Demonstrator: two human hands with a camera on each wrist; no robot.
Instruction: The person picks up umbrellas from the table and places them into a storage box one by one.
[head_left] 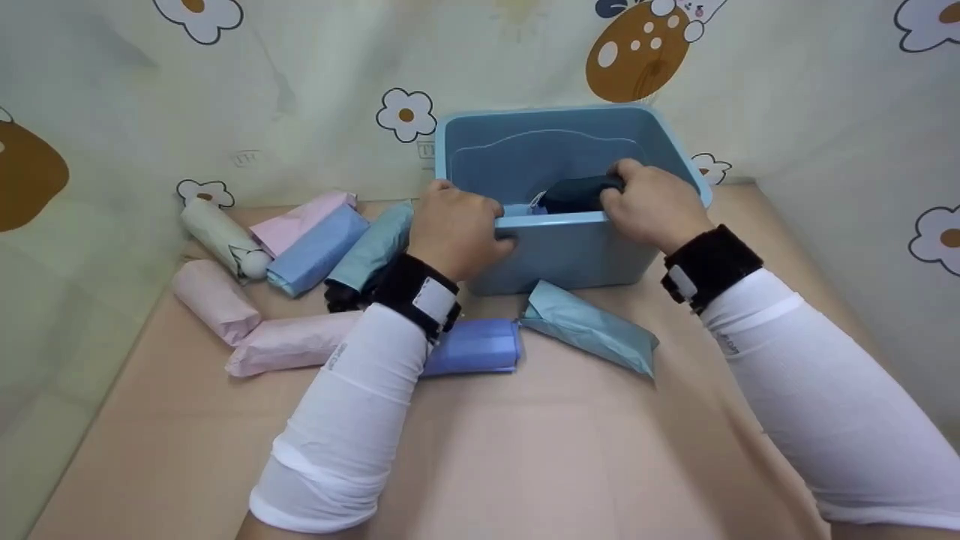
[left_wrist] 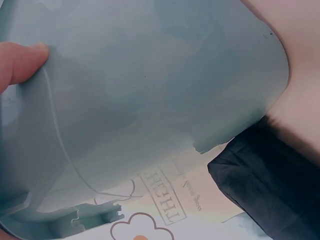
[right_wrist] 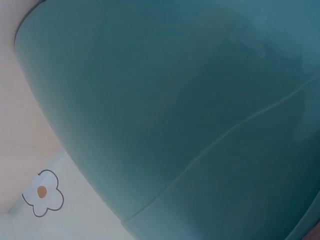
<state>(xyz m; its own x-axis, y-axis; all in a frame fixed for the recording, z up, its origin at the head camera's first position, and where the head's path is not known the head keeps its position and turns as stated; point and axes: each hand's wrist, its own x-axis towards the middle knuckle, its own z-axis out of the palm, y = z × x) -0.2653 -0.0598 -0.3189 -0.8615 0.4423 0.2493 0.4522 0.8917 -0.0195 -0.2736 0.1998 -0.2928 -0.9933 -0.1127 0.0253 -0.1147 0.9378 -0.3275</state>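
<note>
Fingers of the left hand (head_left: 459, 231) curl over the near rim of a blue bin (head_left: 562, 259), the thumb (left_wrist: 24, 62) against its outer wall; those of the right hand (head_left: 656, 206) pinch the end of a dark bundle (head_left: 574, 195), which sits just behind that rim, within the bin's opening. White sleeves (head_left: 349, 412) and black wrist straps (head_left: 716, 262) cover the arms. On the bench (head_left: 517, 457), a violet-blue roll (head_left: 476, 346) shows partly behind the left wrist, between a pale pink roll (head_left: 289, 345) and a teal packet (head_left: 589, 328) slanting before the bin. A second pink roll (head_left: 215, 300) lies at far left. Beyond, a whitish roll (head_left: 217, 231), a pink packet (head_left: 296, 223), a light blue packet (head_left: 319, 247) and a black-ended teal roll (head_left: 379, 241) lie left of the bin. Flower-printed sheeting (head_left: 315, 90) hangs behind everything.
</note>
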